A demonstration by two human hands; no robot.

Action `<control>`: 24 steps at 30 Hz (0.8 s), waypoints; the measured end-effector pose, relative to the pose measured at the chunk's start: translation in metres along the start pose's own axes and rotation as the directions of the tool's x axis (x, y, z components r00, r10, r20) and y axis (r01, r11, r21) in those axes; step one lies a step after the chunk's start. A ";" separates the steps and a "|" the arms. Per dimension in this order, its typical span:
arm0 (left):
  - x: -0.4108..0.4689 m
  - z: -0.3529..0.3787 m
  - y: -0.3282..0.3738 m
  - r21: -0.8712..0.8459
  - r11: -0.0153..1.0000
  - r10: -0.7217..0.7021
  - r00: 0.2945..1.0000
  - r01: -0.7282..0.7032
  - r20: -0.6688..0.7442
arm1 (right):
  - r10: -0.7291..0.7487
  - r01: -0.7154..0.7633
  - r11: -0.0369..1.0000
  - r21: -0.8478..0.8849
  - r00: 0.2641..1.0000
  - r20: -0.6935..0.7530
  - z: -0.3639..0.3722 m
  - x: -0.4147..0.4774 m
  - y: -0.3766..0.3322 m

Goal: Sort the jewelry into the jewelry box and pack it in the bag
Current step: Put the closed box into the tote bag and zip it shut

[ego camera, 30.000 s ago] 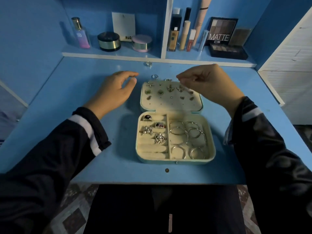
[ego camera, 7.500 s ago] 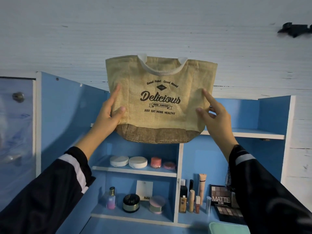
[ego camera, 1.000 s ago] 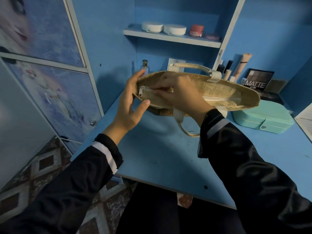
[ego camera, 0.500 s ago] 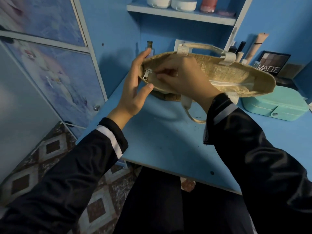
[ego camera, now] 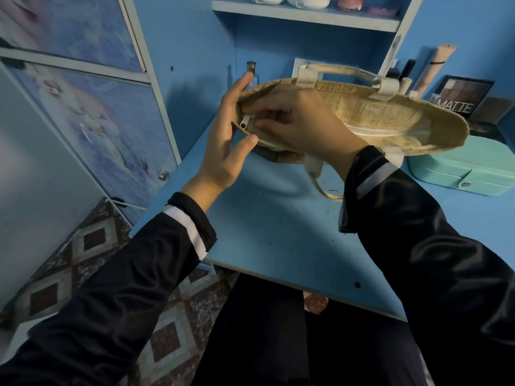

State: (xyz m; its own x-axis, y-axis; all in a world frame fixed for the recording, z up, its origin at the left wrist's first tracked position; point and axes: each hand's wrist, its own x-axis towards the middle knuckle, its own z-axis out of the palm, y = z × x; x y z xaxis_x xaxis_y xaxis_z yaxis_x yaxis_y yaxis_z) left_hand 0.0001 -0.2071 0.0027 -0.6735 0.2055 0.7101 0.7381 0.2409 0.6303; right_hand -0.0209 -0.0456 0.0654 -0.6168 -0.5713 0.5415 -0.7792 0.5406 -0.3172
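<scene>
A glossy cupboard door (ego camera: 92, 121) with a pale printed picture stands at the far left, above patterned floor tiles (ego camera: 83, 240). The left hand (ego camera: 225, 140) comes up from a black sleeve with a white cuff band. Its fingers are straight and spread behind the left end of the bag (ego camera: 390, 118), and its thumb reaches the near rim, so the palm braces that end. Behind the fingertips stands a small bottle (ego camera: 251, 71) with a metal cap.

The right hand (ego camera: 295, 126) crosses over the bag's mouth with bent fingers. Thumb and forefinger pinch together on the zip (ego camera: 384, 132), beside its small white pull tab (ego camera: 245, 123), which hangs free. Whether they grip the slider or the tape cannot be told.

The bag is coarse tan jute, flattened to a long oval seen from above. It has white webbing handles, one arching on the far side and one drooping on the near side. Its base touches the smooth blue desk (ego camera: 264, 232).

Right of it, partly under its right end, the jewelry box (ego camera: 459, 174) lies closed on the desk: mint green, rounded, with a snap tab. Behind it stands an eyeshadow palette (ego camera: 459, 98) marked MATTE.
</scene>
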 end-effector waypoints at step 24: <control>-0.001 0.000 0.003 -0.041 0.999 0.016 1.000 -0.016 -0.002 | -0.016 0.016 1.000 0.022 1.000 -0.007 0.000 0.001 -0.003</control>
State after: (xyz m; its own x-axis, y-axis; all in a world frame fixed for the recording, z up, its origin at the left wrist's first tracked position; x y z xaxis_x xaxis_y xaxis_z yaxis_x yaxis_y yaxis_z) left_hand 0.0030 -0.2064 0.0045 -0.6613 0.2074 0.7208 0.7500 0.1981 0.6311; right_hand -0.0192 -0.0476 0.0663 -0.6036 -0.5756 0.5517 -0.7912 0.5176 -0.3257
